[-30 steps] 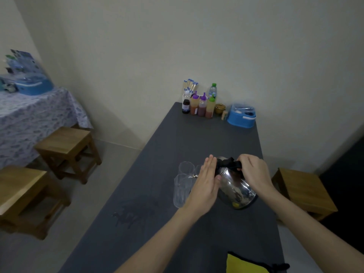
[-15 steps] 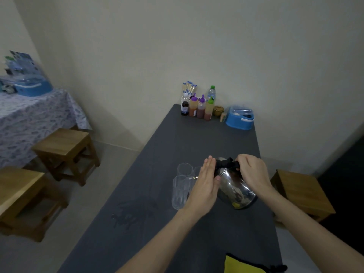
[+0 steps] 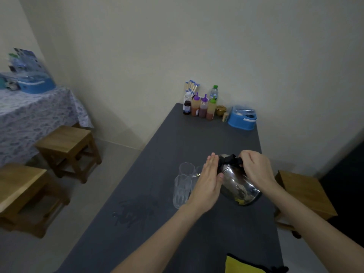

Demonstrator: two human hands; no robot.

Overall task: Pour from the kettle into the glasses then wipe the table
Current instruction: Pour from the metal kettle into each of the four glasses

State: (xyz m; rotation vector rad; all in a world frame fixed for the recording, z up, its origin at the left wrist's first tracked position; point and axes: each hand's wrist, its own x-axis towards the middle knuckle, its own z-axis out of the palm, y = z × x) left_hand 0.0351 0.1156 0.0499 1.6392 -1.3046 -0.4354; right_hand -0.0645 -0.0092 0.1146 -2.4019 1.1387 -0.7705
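Observation:
A shiny steel kettle (image 3: 239,187) with a black handle is tilted to the left above the dark grey table (image 3: 197,138). My right hand (image 3: 256,170) grips the handle. My left hand (image 3: 208,184) lies flat, fingers straight, against the kettle's lid side. The spout points at the clear glasses: a near glass (image 3: 182,191), a far glass (image 3: 186,169), and a third mostly hidden behind my left hand. A yellow cloth (image 3: 242,266) lies at the table's near edge.
A wet patch (image 3: 134,212) marks the table to the left of the glasses. Sauce bottles (image 3: 202,106) and a blue box (image 3: 243,120) stand at the far end by the wall. Wooden stools stand left (image 3: 69,146) and right (image 3: 303,192) of the table.
Both hands and the kettle have stayed almost still; the kettle stays tilted toward the glasses. The view has shifted slightly.

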